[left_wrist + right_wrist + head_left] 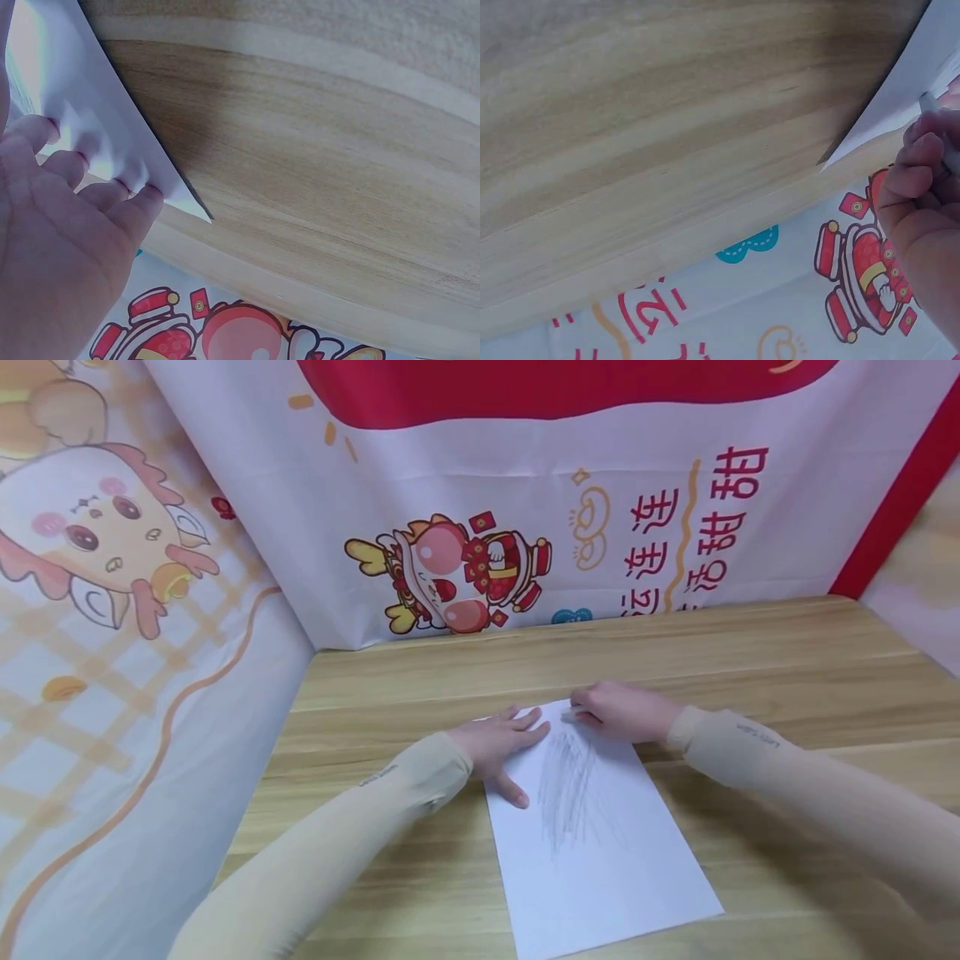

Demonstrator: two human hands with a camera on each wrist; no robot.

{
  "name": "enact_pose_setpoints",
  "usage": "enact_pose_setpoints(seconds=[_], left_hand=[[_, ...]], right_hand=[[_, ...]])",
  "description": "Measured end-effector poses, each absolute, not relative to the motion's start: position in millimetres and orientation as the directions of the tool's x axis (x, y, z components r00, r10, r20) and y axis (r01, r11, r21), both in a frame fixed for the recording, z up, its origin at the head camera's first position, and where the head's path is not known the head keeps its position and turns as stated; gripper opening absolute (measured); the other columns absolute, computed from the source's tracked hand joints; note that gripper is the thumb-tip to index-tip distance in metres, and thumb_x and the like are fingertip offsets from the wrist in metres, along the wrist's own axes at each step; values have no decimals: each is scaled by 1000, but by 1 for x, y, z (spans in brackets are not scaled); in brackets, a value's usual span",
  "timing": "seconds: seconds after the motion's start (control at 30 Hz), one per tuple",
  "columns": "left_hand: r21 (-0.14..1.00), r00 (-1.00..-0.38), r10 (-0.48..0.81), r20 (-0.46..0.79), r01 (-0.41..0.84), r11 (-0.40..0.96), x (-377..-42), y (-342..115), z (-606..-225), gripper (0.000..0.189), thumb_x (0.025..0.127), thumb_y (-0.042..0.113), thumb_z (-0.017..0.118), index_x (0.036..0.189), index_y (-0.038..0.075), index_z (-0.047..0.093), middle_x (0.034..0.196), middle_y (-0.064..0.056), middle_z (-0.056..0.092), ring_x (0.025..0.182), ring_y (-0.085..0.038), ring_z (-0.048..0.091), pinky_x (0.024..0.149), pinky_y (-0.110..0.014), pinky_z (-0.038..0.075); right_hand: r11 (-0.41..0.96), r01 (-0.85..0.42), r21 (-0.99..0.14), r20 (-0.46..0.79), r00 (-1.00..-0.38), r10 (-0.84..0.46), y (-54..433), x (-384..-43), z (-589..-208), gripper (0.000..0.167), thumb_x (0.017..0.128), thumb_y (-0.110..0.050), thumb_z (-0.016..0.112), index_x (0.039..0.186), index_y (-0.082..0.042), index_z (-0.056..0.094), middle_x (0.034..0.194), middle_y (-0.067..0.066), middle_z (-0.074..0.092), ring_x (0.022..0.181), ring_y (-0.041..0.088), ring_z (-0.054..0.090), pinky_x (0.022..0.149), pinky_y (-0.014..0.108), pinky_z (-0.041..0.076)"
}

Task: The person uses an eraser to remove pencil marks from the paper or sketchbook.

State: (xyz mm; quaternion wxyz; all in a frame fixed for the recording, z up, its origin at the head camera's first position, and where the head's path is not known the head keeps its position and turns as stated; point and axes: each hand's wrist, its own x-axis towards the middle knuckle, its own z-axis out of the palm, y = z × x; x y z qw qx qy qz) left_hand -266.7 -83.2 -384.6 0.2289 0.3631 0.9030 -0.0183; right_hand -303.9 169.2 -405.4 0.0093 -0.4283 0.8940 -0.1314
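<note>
A white sheet of paper [600,893] lies at a slant on the wooden table, with grey pencil-like strokes [566,785] down its upper middle. Near the sheet's upper left edge, my left hand [501,743] rests on it with fingers spread and thumb apart. In the left wrist view its fingertips [152,193] touch the paper close to a corner. My right hand [626,710] is at the sheet's top right corner, pinching a pale grey stick [928,103] with a narrow, darkened tip. That tip points at the paper; the curled fingers hide the rest of the stick.
The wood-grain table [390,693] extends around the sheet on every side. Behind its far edge hangs a white cloth [465,468] printed with cartoon figures and red characters. Another patterned cloth [150,693] hangs along the left side.
</note>
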Motion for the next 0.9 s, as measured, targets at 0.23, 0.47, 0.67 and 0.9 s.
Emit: enact_pose_setpoints(seconds=[0.23, 0.47, 0.67, 0.9], left_hand=[[155, -627, 648, -432, 657, 738, -267, -83, -384, 113, 72, 66, 74, 159, 25, 15, 164, 1, 3, 148, -30, -2, 116, -45, 16], [134, -606, 673, -425, 693, 708, -269, -82, -384, 112, 74, 65, 74, 159, 22, 15, 164, -3, 3, 148, -33, 0, 116, -46, 17], [140, -611, 660, -437, 679, 721, -270, -82, -384, 113, 73, 66, 73, 159, 23, 15, 164, -1, 2, 148, -31, -2, 116, -46, 15], [138, -610, 668, -425, 686, 714, -267, -86, -384, 112, 74, 66, 73, 159, 21, 16, 164, -3, 4, 148, -33, 0, 116, -46, 17]], right_hand=[[626, -717, -307, 71, -673, -736, 176, -302, -406, 9, 89, -1, 70, 97, -4, 66, 78, -2, 63, 64, 10, 55, 65, 29, 55], [574, -771, -274, 145, -623, -769, 166, -306, -407, 6, 91, -2, 68, 97, -3, 66, 78, -1, 65, 65, 7, 58, 64, 29, 55], [581, -783, -223, 95, -611, -786, 174, -304, -406, 8, 88, -1, 71, 89, -6, 66, 72, -5, 60, 60, 6, 54, 58, 25, 52], [576, -799, -172, 116, -597, -794, 157, -307, -406, 5, 90, -6, 70, 94, -7, 68, 77, -2, 65, 66, 10, 62, 63, 30, 56]])
